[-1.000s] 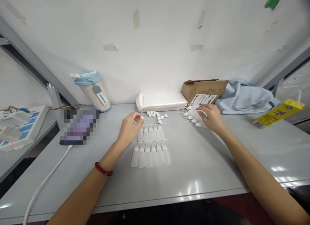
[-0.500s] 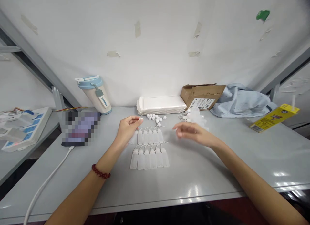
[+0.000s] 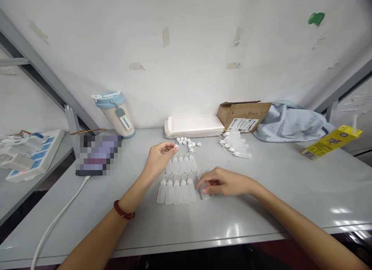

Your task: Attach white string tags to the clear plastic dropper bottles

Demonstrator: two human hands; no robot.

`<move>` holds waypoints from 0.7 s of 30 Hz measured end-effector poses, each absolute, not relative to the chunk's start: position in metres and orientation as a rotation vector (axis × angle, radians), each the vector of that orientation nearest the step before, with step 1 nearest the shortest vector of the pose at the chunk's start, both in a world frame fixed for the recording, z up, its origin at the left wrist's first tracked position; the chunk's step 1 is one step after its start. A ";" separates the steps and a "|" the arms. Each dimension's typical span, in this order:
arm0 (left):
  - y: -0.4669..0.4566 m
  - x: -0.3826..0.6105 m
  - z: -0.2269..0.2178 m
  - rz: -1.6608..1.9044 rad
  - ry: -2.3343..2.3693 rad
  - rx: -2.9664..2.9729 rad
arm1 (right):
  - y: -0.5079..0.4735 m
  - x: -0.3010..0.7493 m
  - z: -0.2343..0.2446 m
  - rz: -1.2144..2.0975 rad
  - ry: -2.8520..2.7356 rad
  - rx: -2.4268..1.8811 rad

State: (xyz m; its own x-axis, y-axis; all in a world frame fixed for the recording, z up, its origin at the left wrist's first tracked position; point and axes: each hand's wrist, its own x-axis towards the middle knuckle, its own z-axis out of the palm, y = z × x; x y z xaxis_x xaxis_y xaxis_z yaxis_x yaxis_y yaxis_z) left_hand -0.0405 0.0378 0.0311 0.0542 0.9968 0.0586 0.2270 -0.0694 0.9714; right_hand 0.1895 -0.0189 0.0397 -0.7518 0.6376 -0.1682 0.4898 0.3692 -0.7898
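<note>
Two rows of small white squeeze bottles lie flat in the middle of the grey table. My left hand hovers at the left end of the back row, its fingers pinched on a small white cap. My right hand rests at the right end of the front row, fingers curled on the last bottle there. Loose white caps sit behind the rows. A second heap of bottles lies further right.
At the back wall stand a blue-lidded tumbler, a stack of white trays, an open cardboard box and a bundle of pale blue cloth. A yellow carton lies far right. A phone with a white cable sits left.
My right hand left the heap of bottles by the box and came down left to the right end of the front row. My left hand stayed by the back row.
</note>
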 end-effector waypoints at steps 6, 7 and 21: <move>0.028 -0.031 0.031 1.056 1.248 1.564 | -0.019 0.194 0.044 1.170 -2.456 -1.094; 0.026 -0.030 0.032 1.042 1.237 1.573 | -0.019 0.195 0.044 1.122 -2.443 -1.128; 0.010 -0.017 0.043 0.759 1.018 1.409 | -0.023 0.186 0.035 0.508 -2.307 -1.087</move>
